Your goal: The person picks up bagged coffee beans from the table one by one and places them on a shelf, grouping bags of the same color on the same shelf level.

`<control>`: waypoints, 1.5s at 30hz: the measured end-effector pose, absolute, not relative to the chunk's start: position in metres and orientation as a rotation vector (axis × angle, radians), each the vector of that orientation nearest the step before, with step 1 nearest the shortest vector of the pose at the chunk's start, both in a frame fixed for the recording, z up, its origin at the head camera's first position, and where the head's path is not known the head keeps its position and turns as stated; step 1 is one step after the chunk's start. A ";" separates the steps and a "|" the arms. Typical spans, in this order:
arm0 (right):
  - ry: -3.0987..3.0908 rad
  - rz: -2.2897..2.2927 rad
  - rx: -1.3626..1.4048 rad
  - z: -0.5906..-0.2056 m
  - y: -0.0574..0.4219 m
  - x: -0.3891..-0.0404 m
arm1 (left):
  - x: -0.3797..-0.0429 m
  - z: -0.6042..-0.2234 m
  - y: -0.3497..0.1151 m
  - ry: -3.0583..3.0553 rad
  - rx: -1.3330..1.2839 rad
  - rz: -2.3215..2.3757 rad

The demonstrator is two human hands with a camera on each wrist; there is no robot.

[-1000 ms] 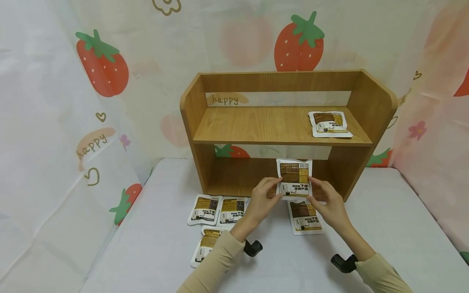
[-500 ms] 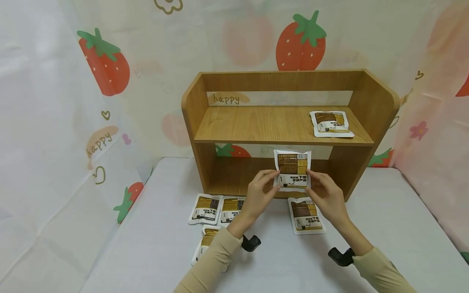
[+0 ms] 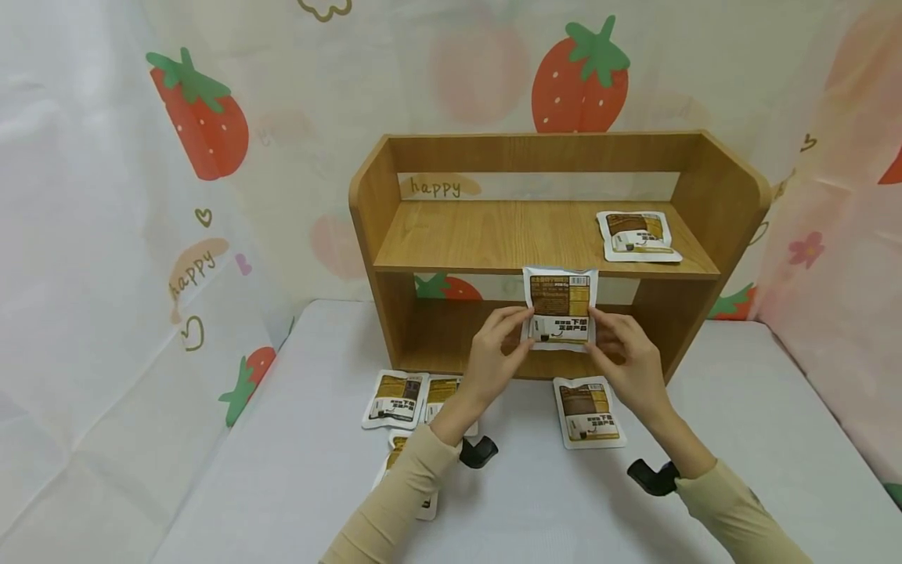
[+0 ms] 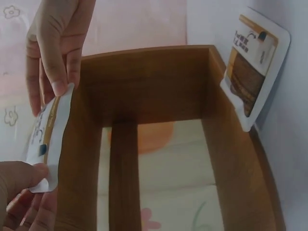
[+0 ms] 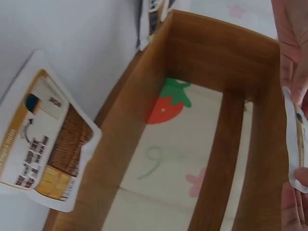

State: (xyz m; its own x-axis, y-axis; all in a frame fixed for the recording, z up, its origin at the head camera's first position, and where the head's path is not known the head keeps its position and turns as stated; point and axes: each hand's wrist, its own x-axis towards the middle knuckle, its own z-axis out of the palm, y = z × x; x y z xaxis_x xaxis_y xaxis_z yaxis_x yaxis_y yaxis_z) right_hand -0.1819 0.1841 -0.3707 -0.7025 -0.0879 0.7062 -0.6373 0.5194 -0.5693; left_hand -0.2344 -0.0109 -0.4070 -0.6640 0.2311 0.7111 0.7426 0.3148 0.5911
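Between both hands, a white flat pouch with a brown and yellow label stands upright in front of the wooden shelf unit. Its top edge overlaps the front edge of the upper board in the head view. My left hand pinches the pouch's left side between thumb and fingers; my right hand pinches the opposite side. The left wrist view shows both thumbs on the printed face of the pouch. A similar pouch lies flat at the right end of the upper board.
One pouch lies on the white table below the right hand. Two more, a left pouch and its neighbour, lie side by side before the shelf's left end. The left sleeve partly covers another pouch.
Both hands have raised the held pouch from near the table, past the lower compartment, to the height of the upper board's front edge. The other pouches have stayed put.
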 end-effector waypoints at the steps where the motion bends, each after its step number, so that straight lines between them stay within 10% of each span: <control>1: -2.152 1.148 0.577 -0.369 0.184 -0.182 | -0.235 -0.405 -0.011 -2.081 -0.853 -1.342; 45: -2.267 1.058 0.607 -0.335 0.189 -0.240 | -0.268 -0.330 -0.024 -2.298 -0.804 -1.178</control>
